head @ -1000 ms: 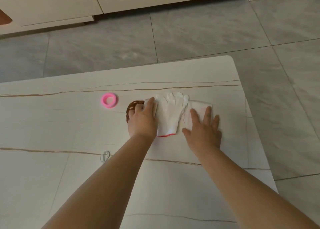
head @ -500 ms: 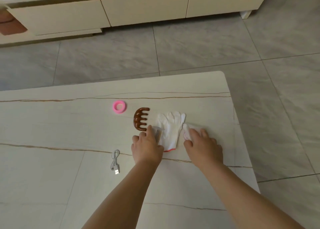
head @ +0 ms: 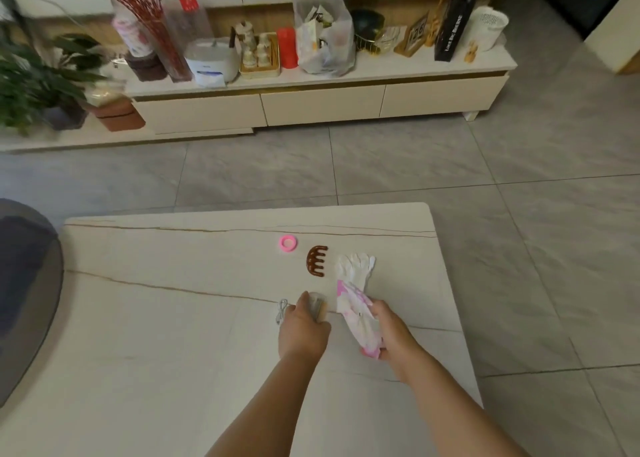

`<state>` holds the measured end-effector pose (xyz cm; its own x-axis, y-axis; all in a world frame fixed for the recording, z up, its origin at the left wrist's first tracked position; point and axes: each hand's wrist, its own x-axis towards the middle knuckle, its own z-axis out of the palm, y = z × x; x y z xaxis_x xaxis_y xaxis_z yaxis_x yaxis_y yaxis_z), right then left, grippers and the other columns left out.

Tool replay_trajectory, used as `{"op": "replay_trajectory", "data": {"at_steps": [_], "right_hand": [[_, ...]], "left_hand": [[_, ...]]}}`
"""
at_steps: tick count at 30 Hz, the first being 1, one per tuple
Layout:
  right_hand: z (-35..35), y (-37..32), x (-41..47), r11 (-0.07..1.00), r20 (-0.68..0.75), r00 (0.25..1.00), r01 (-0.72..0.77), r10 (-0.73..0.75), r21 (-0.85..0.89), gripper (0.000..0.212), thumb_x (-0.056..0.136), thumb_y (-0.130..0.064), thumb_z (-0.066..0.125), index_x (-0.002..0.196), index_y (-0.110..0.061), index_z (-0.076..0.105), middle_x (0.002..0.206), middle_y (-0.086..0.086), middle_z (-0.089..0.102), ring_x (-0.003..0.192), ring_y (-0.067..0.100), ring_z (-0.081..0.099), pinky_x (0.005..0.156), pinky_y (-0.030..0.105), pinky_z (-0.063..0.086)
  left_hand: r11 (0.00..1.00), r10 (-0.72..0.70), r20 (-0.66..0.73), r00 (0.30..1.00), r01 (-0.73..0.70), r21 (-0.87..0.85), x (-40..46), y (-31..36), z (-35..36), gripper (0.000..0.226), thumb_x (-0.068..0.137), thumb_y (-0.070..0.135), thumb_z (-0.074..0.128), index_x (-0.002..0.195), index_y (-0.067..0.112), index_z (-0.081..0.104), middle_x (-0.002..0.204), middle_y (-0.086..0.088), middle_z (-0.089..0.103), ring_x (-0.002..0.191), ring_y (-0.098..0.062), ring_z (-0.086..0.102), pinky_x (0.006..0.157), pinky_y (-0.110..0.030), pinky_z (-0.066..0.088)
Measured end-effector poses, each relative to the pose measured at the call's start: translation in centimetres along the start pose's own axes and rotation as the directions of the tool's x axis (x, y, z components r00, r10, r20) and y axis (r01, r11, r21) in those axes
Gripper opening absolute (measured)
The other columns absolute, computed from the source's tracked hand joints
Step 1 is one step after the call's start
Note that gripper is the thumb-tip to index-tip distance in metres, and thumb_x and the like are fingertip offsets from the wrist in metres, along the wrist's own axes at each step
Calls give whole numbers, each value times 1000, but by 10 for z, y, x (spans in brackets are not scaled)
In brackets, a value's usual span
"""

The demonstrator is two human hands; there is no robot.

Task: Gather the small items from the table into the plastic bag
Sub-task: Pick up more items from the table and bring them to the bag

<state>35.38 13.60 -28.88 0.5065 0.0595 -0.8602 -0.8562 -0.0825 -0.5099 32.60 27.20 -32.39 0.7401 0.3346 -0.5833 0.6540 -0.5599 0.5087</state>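
Two hands are recorded over the near right part of a pale marble-look tabletop (head: 173, 318). A crumpled pink-and-white plastic bag (head: 356, 318) is gripped in the curled fingers of the right hand (head: 391, 335), its upper end lying just short of a white glove (head: 356, 266). A small pale item (head: 318, 306), too blurred to identify, is pinched by the left hand (head: 303, 332). A white cable (head: 282, 309) is partly hidden just left of that hand. A brown claw hair clip (head: 316, 265) and a pink ring (head: 288, 242) are laid farther off, well apart from both hands. What the bag contains cannot be told. Grey floor tiles (head: 415, 162) and a low cream cabinet (head: 322, 103) carrying assorted goods are noted beyond.
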Motion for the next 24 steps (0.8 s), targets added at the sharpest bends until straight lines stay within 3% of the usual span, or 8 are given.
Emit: {"op": "replay_trajectory", "data": {"at_steps": [2, 4, 8, 13, 16, 18, 21, 24], "right_hand": [[4, 4, -28, 997, 68, 998, -15, 10, 70, 37, 94, -37, 43, 120, -15, 58, 110, 11, 62, 91, 24, 58, 67, 32, 53], [7, 11, -51, 989, 186, 982, -31, 3, 147, 43, 93, -39, 41, 124, -15, 59, 115, 14, 63, 95, 27, 58, 73, 36, 55], [16, 17, -91, 976, 372, 928, -67, -16, 207, 46, 91, -53, 49, 120, -21, 64, 116, 11, 67, 100, 29, 62, 86, 42, 53], [42, 18, -130, 998, 558, 830, -44, 11, 45, 50, 81, -58, 61, 119, -25, 65, 122, 9, 64, 110, 35, 63, 93, 54, 51], [64, 23, -148, 997, 615, 785, -35, 72, -72, 43, 83, -46, 65, 119, -21, 64, 121, 13, 63, 111, 36, 61, 91, 56, 51], [80, 32, -159, 990, 632, 770, -5, 93, -139, 36, 88, -30, 63, 122, -18, 60, 119, 15, 63, 108, 35, 61, 88, 54, 53], [107, 49, -178, 966, 634, 764, 57, 121, -253, 26, 91, -16, 53, 115, -13, 60, 103, 14, 66, 94, 29, 62, 82, 46, 55], [136, 72, -199, 919, 637, 761, 156, 122, -363, 21, 91, -10, 47, 104, -13, 63, 85, 8, 69, 78, 21, 61, 70, 32, 49]], "left_hand": [[992, -40, -20, 999, 38, -120, -26, -1, -17, 54, 86, 14, 57, 137, 21, 42, 122, -7, 57, 104, -25, 60, 89, -33, 53], [966, -92, -60, 994, 74, -249, -52, -5, -33, 49, 83, 16, 56, 132, 20, 48, 110, -5, 63, 95, -23, 63, 83, -34, 56], [894, -151, -143, 978, 74, -441, -105, -8, -62, 44, 86, 15, 58, 130, 15, 50, 96, 5, 60, 83, -15, 60, 71, -24, 48], [919, -96, -249, 964, -10, -394, -168, -17, -89, 38, 89, 19, 62, 125, 12, 55, 97, 5, 62, 87, -13, 62, 82, -23, 51], [902, -129, -285, 950, -7, -433, -201, -34, -106, 40, 88, 14, 64, 126, 11, 53, 99, 6, 62, 89, -11, 62, 82, -18, 50], [823, -203, -300, 932, -4, -568, -225, -51, -117, 40, 86, 10, 66, 123, 14, 53, 91, 13, 60, 81, -3, 60, 71, -11, 48], [714, -312, -317, 896, 1, -700, -260, -85, -130, 45, 80, 13, 71, 121, 17, 53, 95, 6, 63, 84, -9, 65, 69, -18, 55], [597, -422, -332, 844, -17, -802, -296, -120, -137, 34, 68, 20, 77, 93, 25, 54, 89, 4, 60, 71, -11, 63, 63, -22, 52]]}}
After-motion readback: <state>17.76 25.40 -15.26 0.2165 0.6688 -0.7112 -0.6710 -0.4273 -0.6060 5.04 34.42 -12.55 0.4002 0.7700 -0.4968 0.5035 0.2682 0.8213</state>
